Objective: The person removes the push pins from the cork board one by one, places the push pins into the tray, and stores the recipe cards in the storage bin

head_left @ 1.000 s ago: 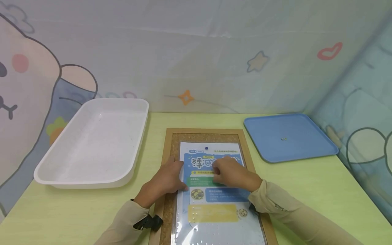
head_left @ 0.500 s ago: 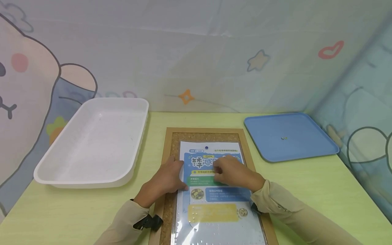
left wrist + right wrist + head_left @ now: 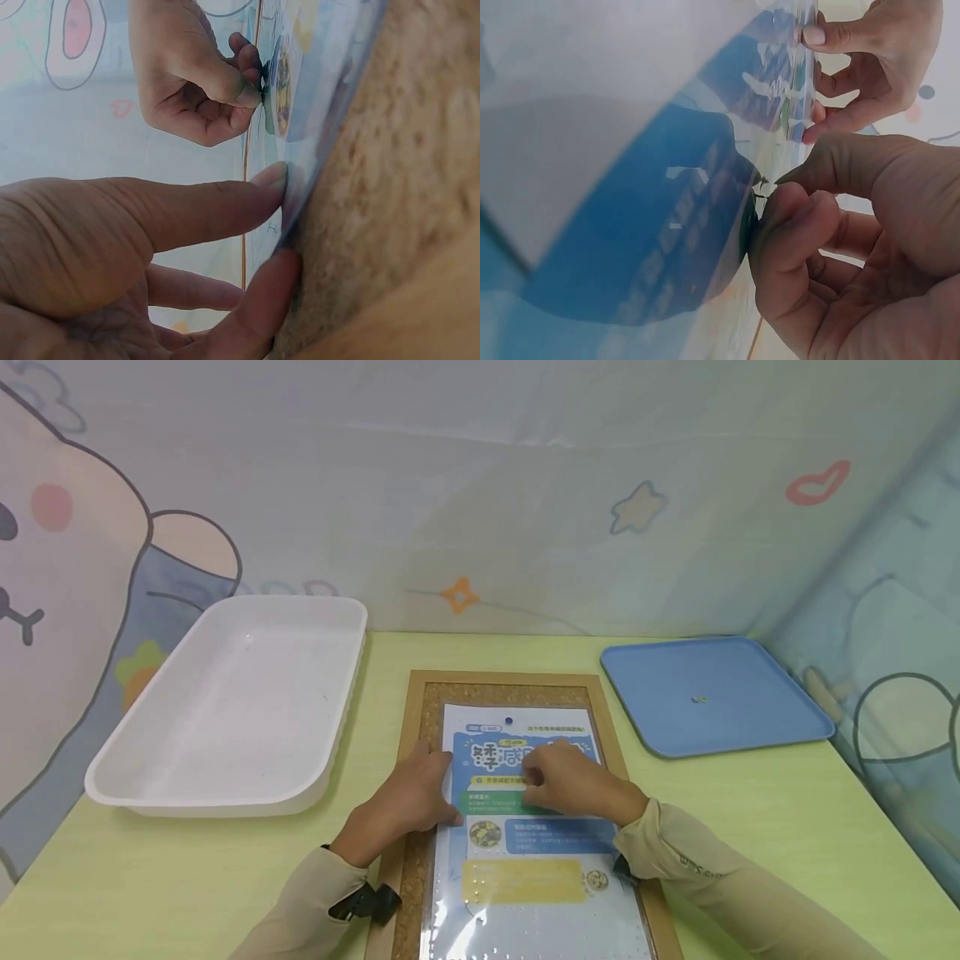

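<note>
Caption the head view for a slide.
Left hand at left edge of poster, right hand curled over its print; corkboard beneath, white tray left, blue tray right.

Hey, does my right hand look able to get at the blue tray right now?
Probably yes: the blue tray lies ahead and to the right of the right hand, and nothing stands between them, though that hand is occupied at the printed poster.

On the sheet [image 3: 528,852], toward its twelve o'clock, the title [image 3: 491,757] shows 减; the right hand [image 3: 573,783] hides part; smaller print is blurred. On the right sleeve [image 3: 720,872], at four o'clock, lettering is illegible.
</note>
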`<move>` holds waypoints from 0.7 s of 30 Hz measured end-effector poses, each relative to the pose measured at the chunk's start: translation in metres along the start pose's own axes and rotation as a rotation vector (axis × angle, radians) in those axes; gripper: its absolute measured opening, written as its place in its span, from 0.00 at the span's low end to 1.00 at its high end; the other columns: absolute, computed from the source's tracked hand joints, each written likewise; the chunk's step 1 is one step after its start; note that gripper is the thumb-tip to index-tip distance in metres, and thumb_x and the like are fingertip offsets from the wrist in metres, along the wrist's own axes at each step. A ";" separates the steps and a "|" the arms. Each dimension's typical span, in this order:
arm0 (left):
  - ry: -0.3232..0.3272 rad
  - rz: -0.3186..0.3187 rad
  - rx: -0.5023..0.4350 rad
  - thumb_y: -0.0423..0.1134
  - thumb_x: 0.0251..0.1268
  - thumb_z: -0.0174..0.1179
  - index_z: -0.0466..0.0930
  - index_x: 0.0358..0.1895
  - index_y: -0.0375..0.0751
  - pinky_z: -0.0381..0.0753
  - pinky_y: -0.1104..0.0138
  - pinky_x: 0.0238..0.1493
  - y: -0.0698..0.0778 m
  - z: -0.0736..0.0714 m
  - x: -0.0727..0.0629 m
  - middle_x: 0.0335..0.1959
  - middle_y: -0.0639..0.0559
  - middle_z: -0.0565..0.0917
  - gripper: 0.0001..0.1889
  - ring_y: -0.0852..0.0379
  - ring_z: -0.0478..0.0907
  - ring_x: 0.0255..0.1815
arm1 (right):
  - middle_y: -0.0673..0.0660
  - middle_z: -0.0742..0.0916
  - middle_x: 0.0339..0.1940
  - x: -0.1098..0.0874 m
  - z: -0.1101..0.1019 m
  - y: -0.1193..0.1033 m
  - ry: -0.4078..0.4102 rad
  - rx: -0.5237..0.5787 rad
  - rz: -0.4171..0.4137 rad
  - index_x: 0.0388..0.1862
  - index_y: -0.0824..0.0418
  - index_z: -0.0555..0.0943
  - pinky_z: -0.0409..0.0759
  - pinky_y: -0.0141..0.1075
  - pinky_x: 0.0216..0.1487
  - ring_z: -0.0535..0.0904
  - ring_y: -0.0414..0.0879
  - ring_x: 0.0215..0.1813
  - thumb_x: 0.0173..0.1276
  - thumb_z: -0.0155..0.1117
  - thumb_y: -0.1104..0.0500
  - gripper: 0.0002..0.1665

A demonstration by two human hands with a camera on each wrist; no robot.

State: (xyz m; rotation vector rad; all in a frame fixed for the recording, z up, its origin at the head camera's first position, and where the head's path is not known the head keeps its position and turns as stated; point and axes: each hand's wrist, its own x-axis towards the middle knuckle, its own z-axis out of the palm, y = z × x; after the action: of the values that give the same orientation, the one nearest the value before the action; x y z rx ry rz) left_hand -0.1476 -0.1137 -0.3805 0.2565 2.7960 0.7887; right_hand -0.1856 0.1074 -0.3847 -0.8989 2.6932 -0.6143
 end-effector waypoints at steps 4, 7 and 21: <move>-0.003 -0.005 0.000 0.35 0.42 0.81 0.76 0.58 0.30 0.76 0.66 0.29 0.000 0.000 0.000 0.43 0.43 0.70 0.36 0.50 0.72 0.36 | 0.45 0.69 0.14 -0.002 -0.003 0.004 0.004 0.019 0.020 0.14 0.54 0.69 0.61 0.30 0.25 0.62 0.38 0.20 0.59 0.65 0.65 0.18; -0.003 -0.013 0.001 0.35 0.43 0.81 0.76 0.59 0.30 0.76 0.66 0.29 0.001 0.001 0.000 0.44 0.42 0.70 0.36 0.50 0.72 0.37 | 0.46 0.72 0.15 -0.003 -0.008 0.011 0.014 0.021 0.042 0.16 0.54 0.71 0.64 0.32 0.29 0.65 0.39 0.20 0.60 0.64 0.64 0.16; 0.001 -0.006 0.015 0.35 0.42 0.81 0.76 0.59 0.30 0.77 0.65 0.31 0.001 0.000 0.000 0.47 0.41 0.71 0.36 0.50 0.73 0.37 | 0.49 0.76 0.18 -0.013 -0.030 0.056 0.087 0.050 0.057 0.23 0.57 0.78 0.66 0.33 0.25 0.68 0.40 0.22 0.65 0.61 0.66 0.11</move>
State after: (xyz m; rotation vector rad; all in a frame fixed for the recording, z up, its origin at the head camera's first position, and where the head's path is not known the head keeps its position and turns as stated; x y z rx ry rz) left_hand -0.1472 -0.1129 -0.3800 0.2510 2.8028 0.7671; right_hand -0.2147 0.1657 -0.3827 -0.7971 2.7561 -0.7215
